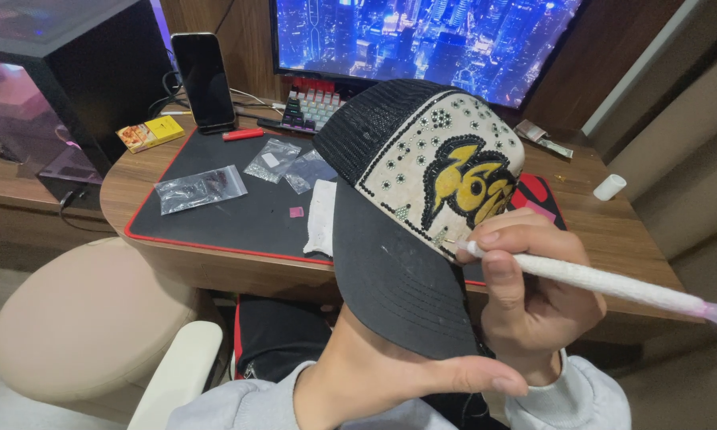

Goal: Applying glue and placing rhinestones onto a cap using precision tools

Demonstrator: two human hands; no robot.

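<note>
Head view: a left hand (374,374), fingers pressed together and flat, props up the brim of a black mesh-backed cap with a cream, rhinestone-studded front panel (422,167), held above the worktop. The right hand (526,295) pinches a white wrapped stylus with a pink end (597,280), tip at the panel. The cap looks light and soft, its stones fragile; the brim seems safest to grip. Below, a red-edged black desk mat (239,215) carries small clear plastic bags (201,188) on a round wooden worktop (613,227) before a monitor (430,40).

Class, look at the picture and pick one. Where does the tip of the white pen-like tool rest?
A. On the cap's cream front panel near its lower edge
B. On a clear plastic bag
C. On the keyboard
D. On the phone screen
A: the right hand holds the white tool with its tip against the cap at the studded cream panel.
</note>
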